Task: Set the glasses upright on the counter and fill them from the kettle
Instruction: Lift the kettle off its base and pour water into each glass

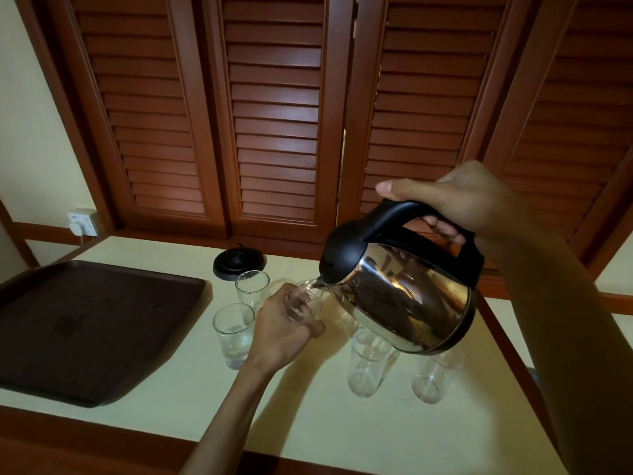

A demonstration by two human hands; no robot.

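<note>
My right hand (469,204) grips the black handle of a steel kettle (407,296), tilted with its spout down to the left. Water runs from the spout into a clear glass (305,303) that my left hand (284,334) holds from the near side. Two upright glasses stand to the left: one (233,334) with some water in it, one (252,289) behind it. Two more glasses (368,368) (433,378) stand on the counter under the kettle, rims down; the kettle hides their upper parts.
A dark brown tray (92,330) lies at the left of the cream counter (342,433). The black kettle base (238,264) sits at the back by the wooden shutters. A wall socket (82,222) is at the far left. The counter's right edge runs close to the kettle.
</note>
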